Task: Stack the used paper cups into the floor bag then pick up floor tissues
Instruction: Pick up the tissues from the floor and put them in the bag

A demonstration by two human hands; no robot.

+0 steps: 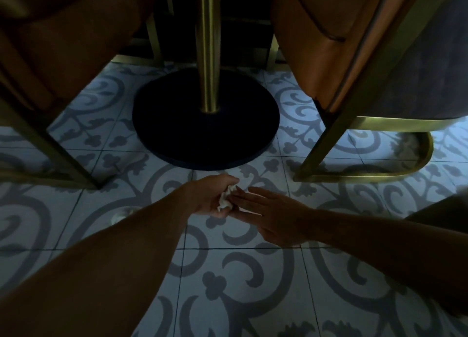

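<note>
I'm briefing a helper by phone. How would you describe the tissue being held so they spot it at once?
Start at the round black table base with its brass pole, between two chairs. Just in front of it, over the patterned floor tiles, the left hand holds a crumpled white tissue, the right hand flat beside it. It is the only bright white, wrinkled thing between the hands.

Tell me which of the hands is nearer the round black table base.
Left. The left hand, closed on a crumpled tissue, sits just in front of the table base; the right hand lies open farther back, to the right.

Crumpled paper tissue (225,197), glossy brass pole (208,45), smooth patterned tiles (253,273).
</note>
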